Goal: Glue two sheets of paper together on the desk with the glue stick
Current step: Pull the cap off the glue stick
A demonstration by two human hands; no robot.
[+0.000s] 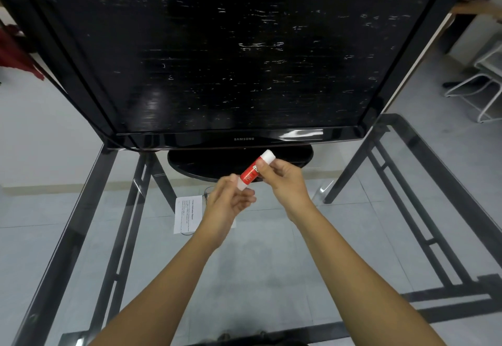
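A red and white glue stick [251, 173] is held in the air over the glass desk [271, 250], tilted with one white end up to the right. My right hand [285, 182] grips its red body. My left hand [231, 199] pinches the lower white end with its fingertips. Whether the cap is on, I cannot tell. A printed sheet of paper [187, 214] lies flat on the desk below my left hand, partly hidden by my wrist. A second sheet is not visible apart from it.
A large black monitor [217, 46] on an oval stand [190, 163] fills the far half of the desk. The desk's dark metal frame [130, 223] shows through the glass. White chair legs [478, 93] stand on the floor at right.
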